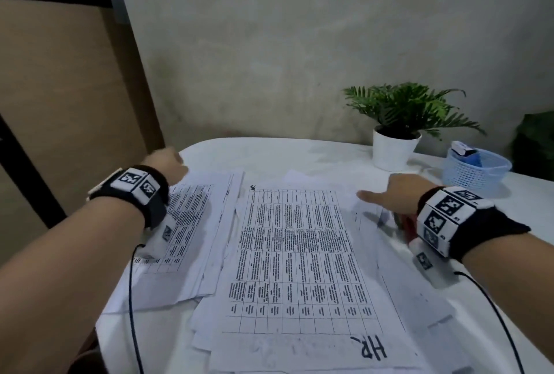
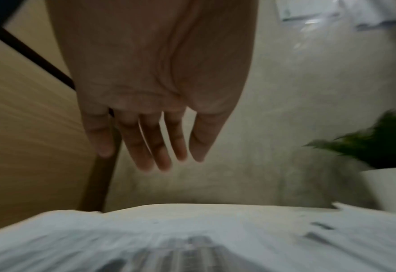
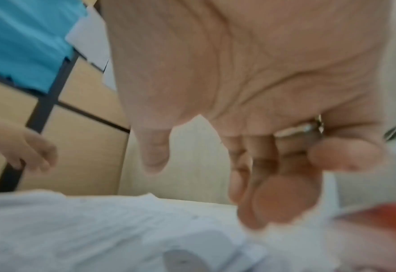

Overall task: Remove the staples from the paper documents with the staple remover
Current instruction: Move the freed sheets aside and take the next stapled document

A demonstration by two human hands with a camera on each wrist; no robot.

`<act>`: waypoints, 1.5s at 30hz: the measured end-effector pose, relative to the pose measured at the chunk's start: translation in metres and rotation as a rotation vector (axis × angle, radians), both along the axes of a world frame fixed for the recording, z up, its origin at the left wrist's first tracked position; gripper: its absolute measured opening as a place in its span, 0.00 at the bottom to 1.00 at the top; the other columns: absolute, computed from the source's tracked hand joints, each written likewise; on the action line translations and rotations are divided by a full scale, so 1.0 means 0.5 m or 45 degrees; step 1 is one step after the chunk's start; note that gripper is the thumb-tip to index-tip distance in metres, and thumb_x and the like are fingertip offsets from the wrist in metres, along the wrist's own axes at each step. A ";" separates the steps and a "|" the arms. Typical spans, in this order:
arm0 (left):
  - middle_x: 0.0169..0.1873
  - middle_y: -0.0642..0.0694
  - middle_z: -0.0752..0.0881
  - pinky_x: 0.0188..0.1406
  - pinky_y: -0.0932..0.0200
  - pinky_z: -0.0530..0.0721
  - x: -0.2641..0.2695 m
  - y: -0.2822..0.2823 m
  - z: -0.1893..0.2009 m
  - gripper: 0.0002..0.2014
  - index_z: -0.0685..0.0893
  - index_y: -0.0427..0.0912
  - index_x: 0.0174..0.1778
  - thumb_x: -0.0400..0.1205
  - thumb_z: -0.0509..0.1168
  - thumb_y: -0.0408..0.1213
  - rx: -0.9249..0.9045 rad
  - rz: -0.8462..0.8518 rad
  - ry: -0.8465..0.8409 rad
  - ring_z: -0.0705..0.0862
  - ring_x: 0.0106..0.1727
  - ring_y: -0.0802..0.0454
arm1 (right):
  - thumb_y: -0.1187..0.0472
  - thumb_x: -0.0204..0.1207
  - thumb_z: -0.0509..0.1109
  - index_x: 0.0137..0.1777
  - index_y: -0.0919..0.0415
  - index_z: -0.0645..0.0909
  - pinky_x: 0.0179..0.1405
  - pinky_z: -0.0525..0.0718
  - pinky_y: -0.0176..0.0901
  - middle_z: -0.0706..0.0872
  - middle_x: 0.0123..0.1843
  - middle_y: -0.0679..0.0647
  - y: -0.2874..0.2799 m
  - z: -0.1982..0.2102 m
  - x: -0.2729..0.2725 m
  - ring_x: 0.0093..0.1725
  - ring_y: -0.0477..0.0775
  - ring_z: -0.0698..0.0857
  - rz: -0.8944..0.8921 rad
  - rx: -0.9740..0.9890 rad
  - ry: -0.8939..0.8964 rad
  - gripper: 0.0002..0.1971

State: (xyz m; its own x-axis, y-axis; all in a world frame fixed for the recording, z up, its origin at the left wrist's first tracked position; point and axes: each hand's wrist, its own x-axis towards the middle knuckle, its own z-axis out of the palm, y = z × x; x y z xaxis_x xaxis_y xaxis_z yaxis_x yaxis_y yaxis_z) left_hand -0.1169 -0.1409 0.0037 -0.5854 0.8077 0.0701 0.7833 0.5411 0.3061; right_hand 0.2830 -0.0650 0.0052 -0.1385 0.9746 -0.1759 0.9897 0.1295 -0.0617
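Printed paper documents cover the white table. The middle document (image 1: pixel 299 253) carries a printed grid and a handwritten "HR."; a small dark staple (image 1: pixel 253 187) sits at its far left corner. A second pile (image 1: pixel 192 224) lies to the left. My left hand (image 1: pixel 168 164) hovers over the far left end of that pile with straight fingers (image 2: pixel 150 147) and holds nothing. My right hand (image 1: pixel 386 194) hovers over papers at the right, loosely curled (image 3: pixel 250 174), empty. A red tool, probably the staple remover (image 1: pixel 406 225), lies under my right wrist, mostly hidden, and shows as a red blur (image 3: pixel 383 215).
A potted fern in a white pot (image 1: pixel 395 146) stands at the back right. Beside it is a light blue mesh basket (image 1: pixel 476 170) with small items. A grey wall runs behind the table; a wooden panel (image 1: pixel 75 104) stands at the left.
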 end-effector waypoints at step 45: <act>0.56 0.48 0.86 0.53 0.41 0.87 0.272 -0.073 0.059 0.18 0.71 0.52 0.66 0.81 0.62 0.34 0.461 -0.518 -0.850 0.87 0.54 0.45 | 0.37 0.73 0.67 0.78 0.61 0.56 0.42 0.86 0.49 0.83 0.54 0.60 -0.055 0.034 0.028 0.57 0.63 0.86 -0.132 -0.250 0.935 0.42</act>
